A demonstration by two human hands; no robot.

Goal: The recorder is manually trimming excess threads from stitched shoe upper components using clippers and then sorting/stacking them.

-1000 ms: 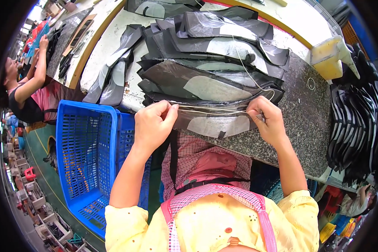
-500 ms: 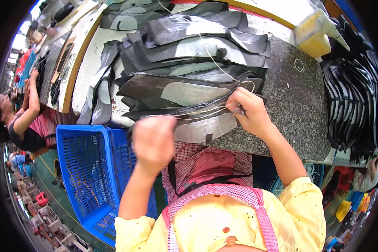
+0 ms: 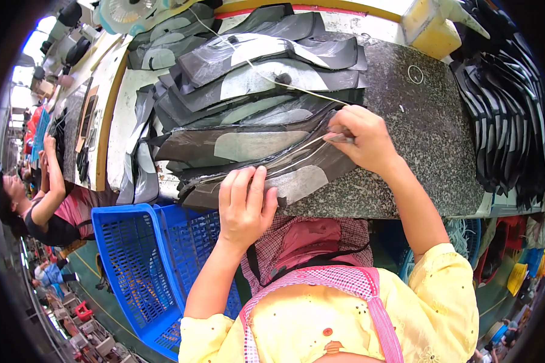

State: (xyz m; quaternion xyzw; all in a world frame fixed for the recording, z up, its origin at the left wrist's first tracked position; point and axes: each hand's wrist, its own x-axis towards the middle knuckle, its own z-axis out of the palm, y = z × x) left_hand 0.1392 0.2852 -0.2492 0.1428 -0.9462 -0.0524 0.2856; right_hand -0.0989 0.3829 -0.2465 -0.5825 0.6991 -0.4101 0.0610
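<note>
A pile of dark grey and light grey cut fabric pieces lies on a speckled stone worktable. My left hand rests flat on the nearest piece at the table's front edge, fingers together. My right hand pinches a thin pale cord against the right end of that piece. A second stretch of cord runs back across the pile toward the far left.
Blue plastic crates stand on the floor at my lower left. A stack of black pieces hangs at the table's right end, beside a yellow container. Another person works at a table on the far left.
My left hand let go of the cord, swung down off the table and came back to press on the front piece. My right hand stayed at the piece's right end holding the cord.
</note>
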